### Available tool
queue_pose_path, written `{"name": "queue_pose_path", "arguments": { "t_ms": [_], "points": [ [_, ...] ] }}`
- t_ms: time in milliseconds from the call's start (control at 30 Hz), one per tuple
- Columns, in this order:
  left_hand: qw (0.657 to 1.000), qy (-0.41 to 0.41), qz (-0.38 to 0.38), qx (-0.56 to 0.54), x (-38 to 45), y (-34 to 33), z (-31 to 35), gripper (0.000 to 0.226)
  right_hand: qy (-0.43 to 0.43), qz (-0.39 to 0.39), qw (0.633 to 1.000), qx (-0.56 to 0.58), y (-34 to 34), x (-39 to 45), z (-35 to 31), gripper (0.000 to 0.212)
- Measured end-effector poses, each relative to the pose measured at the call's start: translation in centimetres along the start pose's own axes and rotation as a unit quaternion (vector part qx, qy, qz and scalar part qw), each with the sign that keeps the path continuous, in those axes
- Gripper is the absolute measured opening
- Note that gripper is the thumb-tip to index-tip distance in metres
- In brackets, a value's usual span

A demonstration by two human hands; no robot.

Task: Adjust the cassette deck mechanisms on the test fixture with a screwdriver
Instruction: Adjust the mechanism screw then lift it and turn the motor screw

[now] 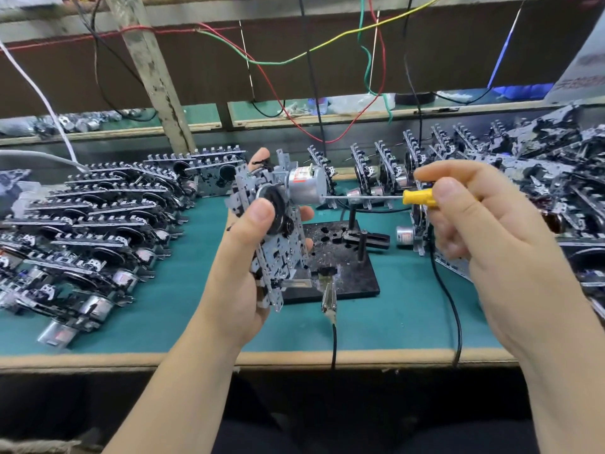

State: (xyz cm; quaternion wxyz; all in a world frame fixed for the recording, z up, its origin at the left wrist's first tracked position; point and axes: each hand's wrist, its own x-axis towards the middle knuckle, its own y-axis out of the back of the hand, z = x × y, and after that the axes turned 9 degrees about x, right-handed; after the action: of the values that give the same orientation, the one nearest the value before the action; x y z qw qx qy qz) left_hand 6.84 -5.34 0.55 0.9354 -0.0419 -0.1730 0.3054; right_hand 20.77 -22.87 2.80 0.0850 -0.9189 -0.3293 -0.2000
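Grey metal cassette deck mechanism (271,224) stands upright in the left hand (242,267), thumb on its black flywheel, above the black test fixture (340,267) mid-table. Right hand (474,231) pinches the yellow-handled screwdriver (415,197), its tip at the mechanism's motor (306,186).

Cassette deck mechanism (273,231): grey stamped-metal chassis, black flywheel, silver cylindrical motor at top; held upright above the bench; screwdriver (386,197): yellow handle, thin steel shaft lying level, tip at the motor; test fixture (353,276): black plate with upright posts, on the green mat.
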Motion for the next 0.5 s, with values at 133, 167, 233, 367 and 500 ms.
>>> {"name": "queue_pose_path", "arguments": {
  "t_ms": [133,167,233,367,500],
  "points": [
    [1.0,0.015,0.007,0.0,-0.06,-0.16,0.21,0.102,0.01,-0.004,1.0,0.018,0.08,-0.27,0.25,0.011],
    [1.0,0.016,0.008,0.002,-0.08,-0.1,0.19,0.098,0.009,-0.004,1.0,0.028,0.1,-0.3,0.33,0.01],
    [1.0,0.018,0.01,0.011,-0.13,-0.08,0.3,0.101,0.01,-0.002,0.999,0.047,0.14,-0.35,0.4,0.01],
    [1.0,0.003,-0.004,0.018,-0.11,-0.3,0.64,0.124,0.007,0.01,0.997,0.08,0.07,-0.35,0.38,0.013],
    [0.999,-0.006,-0.017,0.026,-0.06,-0.12,0.51,0.125,0.002,0.018,0.995,0.096,-0.02,-0.35,0.45,0.012]
  ]
}}
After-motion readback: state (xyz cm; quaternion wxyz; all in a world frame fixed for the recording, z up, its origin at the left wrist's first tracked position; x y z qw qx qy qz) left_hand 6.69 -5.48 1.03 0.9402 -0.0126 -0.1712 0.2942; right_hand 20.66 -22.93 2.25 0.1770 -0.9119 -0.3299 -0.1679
